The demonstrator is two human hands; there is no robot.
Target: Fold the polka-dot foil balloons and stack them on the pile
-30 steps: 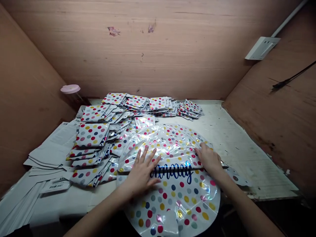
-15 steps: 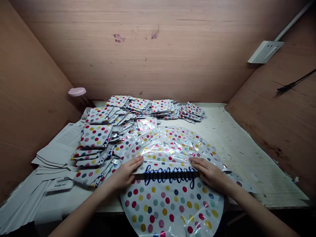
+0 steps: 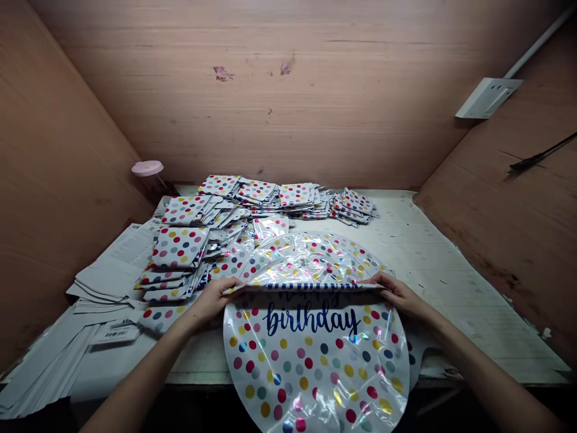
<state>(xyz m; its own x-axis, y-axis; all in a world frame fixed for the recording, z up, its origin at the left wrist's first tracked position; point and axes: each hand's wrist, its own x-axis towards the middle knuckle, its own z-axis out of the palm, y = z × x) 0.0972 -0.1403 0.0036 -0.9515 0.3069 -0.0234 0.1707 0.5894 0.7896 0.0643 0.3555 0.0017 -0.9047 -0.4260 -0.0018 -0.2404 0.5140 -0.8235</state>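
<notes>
A flat foil balloon [image 3: 311, 361] with coloured dots and blue "birthday" lettering lies before me, its lower part hanging over the table's front edge. Across it runs a raised fold, which hides part of the lettering above "birthday". At the fold's left end my left hand [image 3: 217, 299] is closed, thumb and fingers pinching the foil. My right hand [image 3: 396, 293] pinches the opposite end in the same way. Beyond the fold, more shiny dotted foil [image 3: 311, 255] lies spread on the table.
Stacks of folded dotted balloons [image 3: 178, 246] stand at the left, with more folded ones [image 3: 297, 195] along the back. White printed cards [image 3: 106, 270] lie far left, near a pink-lidded cup [image 3: 148, 169]. Wooden panels [image 3: 270, 138] enclose the table; a white socket [image 3: 489, 98] is at right.
Both hands went from lying on the foil to pinching the fold's ends. The fold has risen and moved away from me, and "birthday" now shows in full.
</notes>
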